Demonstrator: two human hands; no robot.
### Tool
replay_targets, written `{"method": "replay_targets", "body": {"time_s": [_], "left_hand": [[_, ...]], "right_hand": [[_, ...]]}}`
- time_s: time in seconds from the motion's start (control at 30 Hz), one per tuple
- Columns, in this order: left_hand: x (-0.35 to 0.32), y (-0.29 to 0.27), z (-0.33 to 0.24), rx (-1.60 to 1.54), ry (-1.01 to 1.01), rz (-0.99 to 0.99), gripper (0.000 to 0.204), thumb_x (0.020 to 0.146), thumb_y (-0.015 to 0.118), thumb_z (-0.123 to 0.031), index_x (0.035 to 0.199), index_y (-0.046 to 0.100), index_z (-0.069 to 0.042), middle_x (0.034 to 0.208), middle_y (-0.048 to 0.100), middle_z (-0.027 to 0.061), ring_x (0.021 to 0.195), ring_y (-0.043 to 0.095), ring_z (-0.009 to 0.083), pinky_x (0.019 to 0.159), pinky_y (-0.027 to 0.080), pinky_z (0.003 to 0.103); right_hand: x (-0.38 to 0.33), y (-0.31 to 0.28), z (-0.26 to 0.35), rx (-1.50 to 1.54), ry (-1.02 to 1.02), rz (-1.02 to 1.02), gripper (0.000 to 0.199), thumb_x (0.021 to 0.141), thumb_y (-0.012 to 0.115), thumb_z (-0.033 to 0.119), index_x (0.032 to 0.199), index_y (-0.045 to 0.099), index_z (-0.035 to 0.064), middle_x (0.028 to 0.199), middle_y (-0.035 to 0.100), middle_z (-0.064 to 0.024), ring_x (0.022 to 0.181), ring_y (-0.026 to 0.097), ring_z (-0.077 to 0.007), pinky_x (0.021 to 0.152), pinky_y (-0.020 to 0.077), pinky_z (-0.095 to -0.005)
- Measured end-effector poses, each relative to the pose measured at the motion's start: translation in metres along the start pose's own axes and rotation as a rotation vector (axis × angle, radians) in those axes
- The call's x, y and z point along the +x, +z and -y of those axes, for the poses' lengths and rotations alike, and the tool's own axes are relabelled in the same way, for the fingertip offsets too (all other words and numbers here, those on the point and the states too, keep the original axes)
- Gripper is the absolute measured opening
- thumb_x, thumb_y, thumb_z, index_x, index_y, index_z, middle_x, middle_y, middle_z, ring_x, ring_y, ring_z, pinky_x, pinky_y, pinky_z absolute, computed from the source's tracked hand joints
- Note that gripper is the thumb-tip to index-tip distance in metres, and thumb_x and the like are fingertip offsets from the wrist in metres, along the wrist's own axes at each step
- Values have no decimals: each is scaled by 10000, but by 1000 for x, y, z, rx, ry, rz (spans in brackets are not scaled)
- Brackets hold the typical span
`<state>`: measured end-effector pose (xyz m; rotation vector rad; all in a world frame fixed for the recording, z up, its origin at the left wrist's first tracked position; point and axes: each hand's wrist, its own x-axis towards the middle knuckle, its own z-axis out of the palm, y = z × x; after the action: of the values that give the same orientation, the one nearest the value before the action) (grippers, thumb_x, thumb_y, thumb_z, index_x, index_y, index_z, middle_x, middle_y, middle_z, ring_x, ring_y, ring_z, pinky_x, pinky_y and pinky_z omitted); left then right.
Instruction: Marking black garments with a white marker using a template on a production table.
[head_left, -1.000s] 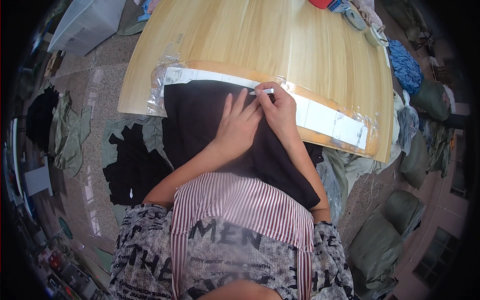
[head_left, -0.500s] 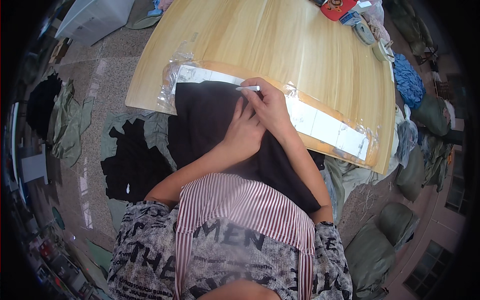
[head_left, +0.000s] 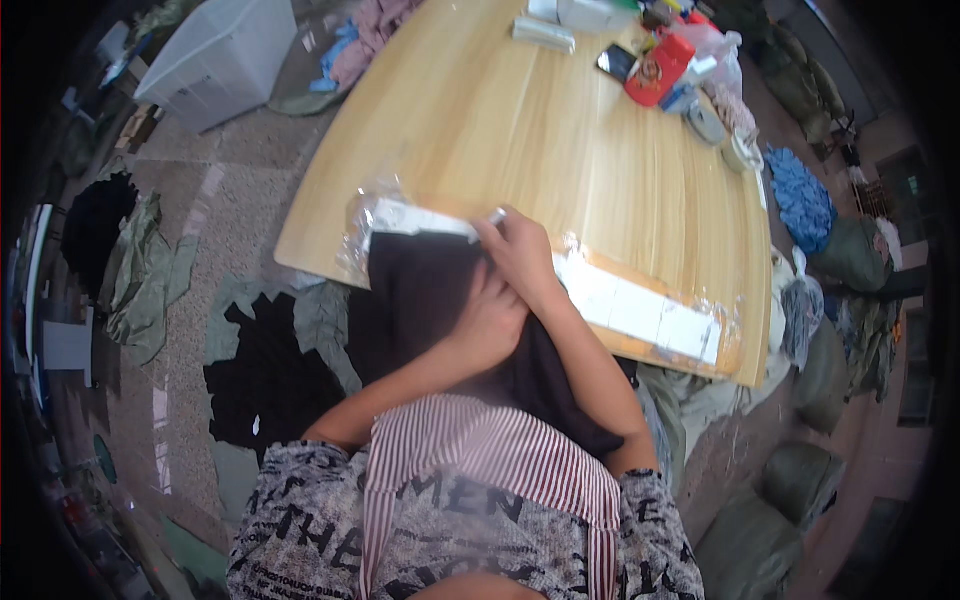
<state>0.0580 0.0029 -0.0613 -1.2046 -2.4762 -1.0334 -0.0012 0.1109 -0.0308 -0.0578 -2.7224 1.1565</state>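
Black cloth (head_left: 420,290) lies over the near edge of the table and hangs down toward my lap. Its far edge overlaps a white paper strip (head_left: 640,312) taped to the tabletop. My left hand (head_left: 490,318) rests on this cloth with fingers stretched out, pressing it down. Just beyond it, my right hand (head_left: 522,258) pinches a slim white pen (head_left: 497,215) near the cloth's far edge. The pen's tip is blurred, so contact with the cloth is unclear.
A pale wooden table (head_left: 480,120) spreads ahead. A red object (head_left: 660,70), a phone (head_left: 617,62) and tape rolls (head_left: 705,124) sit at its far right. More black cloth (head_left: 260,370) lies at left, near a white bin (head_left: 220,65). Green sacks (head_left: 750,550) stand at right.
The view has tilted up, showing more of the table's far side. My right hand and the pen have shifted slightly left along the cloth's far edge; my left hand stays on the cloth.
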Motion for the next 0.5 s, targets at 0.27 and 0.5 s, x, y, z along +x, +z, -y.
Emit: {"method": "replay_targets", "body": {"time_s": [0.27,0.5], "left_hand": [[19,-7,33,178,72,-102,110,731,584,-76,837,597,-47,818,548,116,757,507,307,699,408,437],[50,-101,-23,-435,-365,41,127,820,620,-133,913,598,-50,801,630,150,694,629,312,621,493,355]], "right_hand": [[-62,-58,13,1076,257,-2,215,959,466,168,865,567,3,768,620,-94,534,523,-100,508,448,-241],[-117,-87,34,945,390,313,276,961,494,212,1078,578,-23,887,655,-108,469,338,-29,427,360,-199]]}}
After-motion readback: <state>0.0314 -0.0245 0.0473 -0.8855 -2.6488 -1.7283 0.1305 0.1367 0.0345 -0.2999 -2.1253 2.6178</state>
